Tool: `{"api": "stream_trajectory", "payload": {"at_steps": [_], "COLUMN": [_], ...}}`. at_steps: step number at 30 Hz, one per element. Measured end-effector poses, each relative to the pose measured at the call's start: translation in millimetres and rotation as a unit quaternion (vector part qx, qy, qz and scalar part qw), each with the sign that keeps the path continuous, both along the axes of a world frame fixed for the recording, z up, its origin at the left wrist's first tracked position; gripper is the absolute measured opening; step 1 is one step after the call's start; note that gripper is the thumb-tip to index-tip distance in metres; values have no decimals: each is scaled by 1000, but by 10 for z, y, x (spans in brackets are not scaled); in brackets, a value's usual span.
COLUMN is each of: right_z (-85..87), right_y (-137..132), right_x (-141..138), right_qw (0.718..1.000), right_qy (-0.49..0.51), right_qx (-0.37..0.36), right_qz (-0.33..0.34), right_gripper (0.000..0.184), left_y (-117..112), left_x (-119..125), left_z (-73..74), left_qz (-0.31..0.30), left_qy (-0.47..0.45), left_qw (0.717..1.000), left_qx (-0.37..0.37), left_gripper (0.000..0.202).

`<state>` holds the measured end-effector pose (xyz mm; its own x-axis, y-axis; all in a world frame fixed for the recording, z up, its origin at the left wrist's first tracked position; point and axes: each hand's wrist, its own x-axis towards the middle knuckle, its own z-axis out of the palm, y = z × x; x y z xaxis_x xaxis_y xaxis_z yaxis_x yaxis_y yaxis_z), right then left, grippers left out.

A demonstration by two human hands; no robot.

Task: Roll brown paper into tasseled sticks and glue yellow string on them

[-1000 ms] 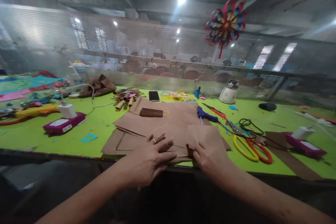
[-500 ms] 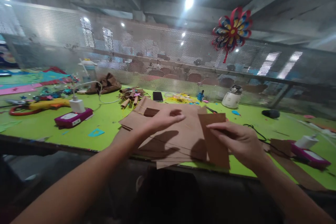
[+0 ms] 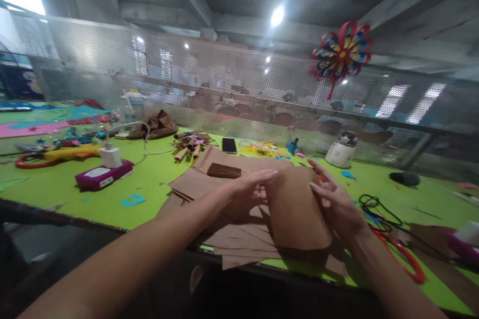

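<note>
Green tabletop (image 3: 157, 224) fills the lower half of the frame, where, right of centre, the loosely parted fingers of the right hand (image 3: 337, 204) hold a bowed brown sheet (image 3: 299, 214) by its right edge. At its left edge are the half-curled fingers of the left hand (image 3: 250, 187), though whether they grip or merely touch it I cannot tell. Around them lie a paper pile (image 3: 194, 180) at lower centre, a phone (image 3: 229, 145) near mid-frame and, lower right, orange-handled scissors (image 3: 410, 261).
</note>
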<state>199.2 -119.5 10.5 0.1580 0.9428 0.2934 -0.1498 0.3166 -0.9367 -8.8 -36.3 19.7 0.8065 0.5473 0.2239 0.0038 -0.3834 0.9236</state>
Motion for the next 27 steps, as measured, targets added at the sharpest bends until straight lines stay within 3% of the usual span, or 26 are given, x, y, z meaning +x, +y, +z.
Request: {"api": "stream_trajectory", "payload": {"at_steps": [3,5,9,14,18,27], "right_z": [-29,-65,-151,-245,-261,-250], "right_y": [69,108,131,141,137,116], "right_x": [-9,-9,17,81,82,31], "right_qw": [1000,1000,994,991,990,988], "right_qy": [-5,-11,-41,-45,-45,-36], "right_qx": [-2,-7,-15,-49,-59,-62], "right_qz": [-7,-26,-102,-117,-123,-134], "right_gripper": [74,76,78,40,28,28], "left_y": [78,146,233,266,288,305], "left_x": [1,-17,-57,-72,-78,-113], "left_z": [-61,-102,-146,-146,-138,-114], "left_qz": [-17,27,103,148,119,83], "left_qy": [-69,-85,-83,-75,-78,-127], "left_qw": [980,971,967,964,963,952], "left_qx": [-184,-222,-216,-209,-231,-268], "left_gripper": [47,41,32,28,19,12]}}
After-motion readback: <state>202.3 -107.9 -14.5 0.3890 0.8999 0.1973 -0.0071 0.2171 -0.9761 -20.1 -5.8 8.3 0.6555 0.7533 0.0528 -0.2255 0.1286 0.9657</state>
